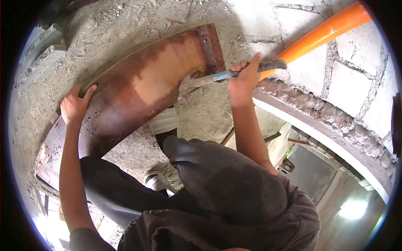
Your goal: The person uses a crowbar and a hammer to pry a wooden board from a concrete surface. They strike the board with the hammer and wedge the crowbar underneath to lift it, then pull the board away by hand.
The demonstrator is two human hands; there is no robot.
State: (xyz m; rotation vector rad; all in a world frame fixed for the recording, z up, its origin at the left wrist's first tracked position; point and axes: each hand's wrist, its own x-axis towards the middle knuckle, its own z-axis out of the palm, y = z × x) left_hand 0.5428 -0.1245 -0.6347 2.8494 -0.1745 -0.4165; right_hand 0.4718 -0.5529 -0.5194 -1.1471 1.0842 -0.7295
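Note:
A long reddish-brown wooden board (155, 71), with a pale worn patch in its middle, lies across the dusty ground in front of me. My left hand (75, 104) grips its far edge toward the left, fingers over the rim and thumb along the top. My right hand (245, 81) is wrapped round the dark grip of a claw hammer (201, 81) with a blue band on its shaft. The hammer's head points left and overlaps the near edge of the board close to its right end. A narrow crosspiece (211, 46) is fixed at that end.
An orange pipe (322, 35) slants over a white stone-patterned wall (356, 83) at upper right. Below it runs a curved ledge with rough mortar (314, 104). My shoes (163, 121) stand on the gritty ground by the board. A grey block (44, 48) sits at upper left.

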